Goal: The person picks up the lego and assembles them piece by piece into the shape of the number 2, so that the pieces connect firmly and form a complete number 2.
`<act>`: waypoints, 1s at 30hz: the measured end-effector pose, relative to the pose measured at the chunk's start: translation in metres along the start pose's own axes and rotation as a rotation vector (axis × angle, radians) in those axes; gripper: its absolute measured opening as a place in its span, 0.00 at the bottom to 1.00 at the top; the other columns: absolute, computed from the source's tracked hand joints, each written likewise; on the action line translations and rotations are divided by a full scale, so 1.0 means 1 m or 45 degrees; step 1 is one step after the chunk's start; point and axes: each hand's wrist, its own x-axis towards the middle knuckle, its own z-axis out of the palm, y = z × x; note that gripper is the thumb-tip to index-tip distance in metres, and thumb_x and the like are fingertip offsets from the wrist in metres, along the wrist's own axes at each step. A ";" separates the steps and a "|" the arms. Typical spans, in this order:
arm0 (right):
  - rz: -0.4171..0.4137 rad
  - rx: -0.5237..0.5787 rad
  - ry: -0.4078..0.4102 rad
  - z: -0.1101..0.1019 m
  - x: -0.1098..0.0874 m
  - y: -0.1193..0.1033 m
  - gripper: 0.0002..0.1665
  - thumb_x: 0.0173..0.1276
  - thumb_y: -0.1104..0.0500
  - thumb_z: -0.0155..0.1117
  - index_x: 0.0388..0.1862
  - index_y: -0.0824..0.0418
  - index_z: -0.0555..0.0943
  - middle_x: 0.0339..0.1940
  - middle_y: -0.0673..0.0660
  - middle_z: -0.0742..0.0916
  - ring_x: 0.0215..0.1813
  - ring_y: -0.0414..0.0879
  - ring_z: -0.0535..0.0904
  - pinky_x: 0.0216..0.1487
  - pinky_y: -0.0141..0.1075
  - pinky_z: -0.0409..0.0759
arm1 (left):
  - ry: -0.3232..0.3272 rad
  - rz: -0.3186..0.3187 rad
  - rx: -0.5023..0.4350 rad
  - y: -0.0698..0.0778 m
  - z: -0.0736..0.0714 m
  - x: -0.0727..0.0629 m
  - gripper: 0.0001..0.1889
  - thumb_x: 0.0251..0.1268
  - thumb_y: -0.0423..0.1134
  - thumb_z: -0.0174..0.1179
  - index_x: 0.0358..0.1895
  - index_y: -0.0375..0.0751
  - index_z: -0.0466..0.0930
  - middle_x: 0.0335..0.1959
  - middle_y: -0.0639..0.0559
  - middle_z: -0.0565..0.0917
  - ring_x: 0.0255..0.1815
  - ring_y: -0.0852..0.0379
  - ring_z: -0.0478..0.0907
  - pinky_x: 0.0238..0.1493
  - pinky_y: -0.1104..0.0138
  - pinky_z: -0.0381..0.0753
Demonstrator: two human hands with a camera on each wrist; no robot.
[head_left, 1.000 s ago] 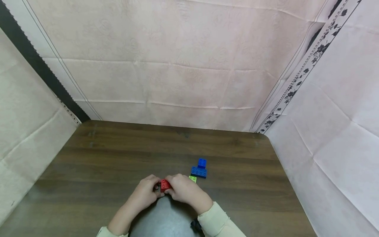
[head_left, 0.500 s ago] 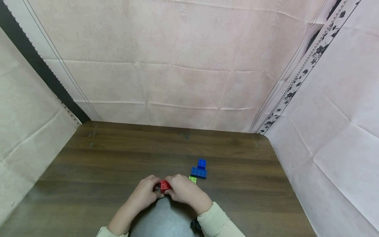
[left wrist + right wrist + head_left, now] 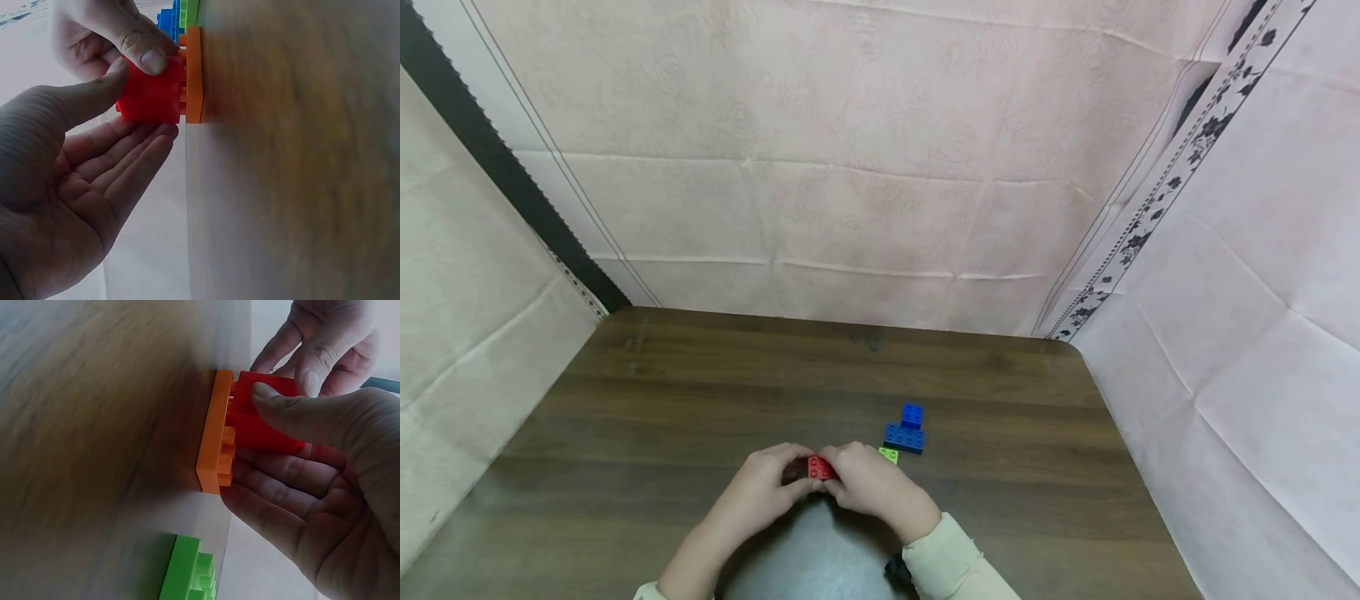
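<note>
Both hands meet at a red toy brick (image 3: 820, 468) near the front of the table. It stands on the studs of a thin orange brick (image 3: 195, 78), whose base lies at the tabletop. My right hand (image 3: 868, 483) grips the red brick, thumb pressed on its near side and fingers behind. The left hand (image 3: 756, 492) pinches its other end more loosely, thumb tip at a corner and fairly straight fingers along the far side. In the head view the hands hide the orange brick.
Beyond the right hand lie a green brick (image 3: 889, 455), a wide blue brick (image 3: 904, 437) and a smaller blue brick (image 3: 912, 415). White cloth (image 3: 850, 208) hangs around the wooden table (image 3: 737, 367). A grey rounded shape (image 3: 820, 550) sits between the forearms.
My left hand has shifted slightly left and loosened, its thumb and fingers straighter with a wider gap beside the red brick. The right hand has stayed about in place.
</note>
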 end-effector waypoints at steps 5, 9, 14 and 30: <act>0.000 0.004 0.005 -0.001 -0.001 0.001 0.09 0.71 0.57 0.69 0.44 0.59 0.81 0.25 0.44 0.79 0.22 0.33 0.68 0.23 0.25 0.67 | 0.022 -0.010 0.010 0.001 0.002 0.003 0.12 0.58 0.43 0.74 0.45 0.52 0.86 0.41 0.61 0.85 0.44 0.61 0.84 0.44 0.65 0.84; -0.002 0.004 0.006 -0.001 -0.001 0.001 0.08 0.71 0.56 0.69 0.43 0.58 0.81 0.24 0.43 0.78 0.21 0.33 0.68 0.23 0.25 0.67 | 0.030 -0.014 0.008 0.000 0.002 0.003 0.11 0.58 0.42 0.74 0.44 0.52 0.86 0.41 0.60 0.86 0.44 0.61 0.84 0.43 0.66 0.84; -0.005 0.002 0.004 0.000 0.000 0.001 0.09 0.71 0.55 0.69 0.44 0.58 0.81 0.25 0.44 0.79 0.22 0.33 0.69 0.24 0.24 0.68 | 0.028 -0.033 0.021 0.000 0.003 0.002 0.12 0.59 0.41 0.74 0.45 0.51 0.86 0.42 0.59 0.86 0.44 0.60 0.84 0.43 0.67 0.83; -0.003 0.003 -0.003 0.000 0.000 0.001 0.10 0.71 0.55 0.69 0.46 0.59 0.82 0.26 0.44 0.80 0.22 0.33 0.69 0.24 0.24 0.68 | 0.072 -0.035 0.056 0.001 0.006 0.002 0.12 0.57 0.40 0.75 0.44 0.50 0.86 0.42 0.57 0.86 0.43 0.60 0.85 0.42 0.65 0.84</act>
